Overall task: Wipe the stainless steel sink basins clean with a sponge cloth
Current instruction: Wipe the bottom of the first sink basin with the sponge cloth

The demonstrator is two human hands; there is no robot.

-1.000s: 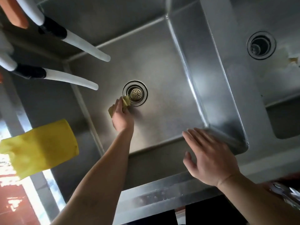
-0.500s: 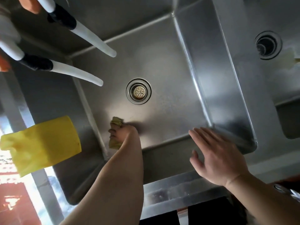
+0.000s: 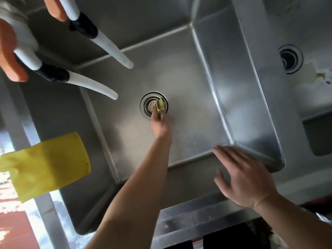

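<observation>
Head view: I look straight down into the left sink basin (image 3: 188, 72), a deep stainless steel container with a flat floor and a round drain strainer (image 3: 153, 105) at its centre. My left hand (image 3: 160, 126) reaches to the basin floor and is clenched around the sponge cloth (image 3: 160, 106), a small yellow-green wad pinched at the fingertips. The cloth lies on the right part of the strainer ring, touching it. Apart from the hand and cloth, the basin floor shows only bare metal with a dull sheen.

My right hand (image 3: 246, 178) is released, fingers spread and flat, palm down over the near right corner of the basin, above the front rim (image 3: 197, 211). I cannot tell whether it touches the rim.

To the right, past the dividing wall (image 3: 255, 90), lies the right sink basin (image 3: 305, 29). It contains its own drain opening (image 3: 290, 59), dark and without a visible strainer, and a pale patch of residue (image 3: 321, 76) just beside that drain.

Two white hoses with black collars (image 3: 100, 37) (image 3: 79, 80) project over the left basin from the upper left. A yellow rubber glove (image 3: 48, 166) hangs over the left edge of the basin.
</observation>
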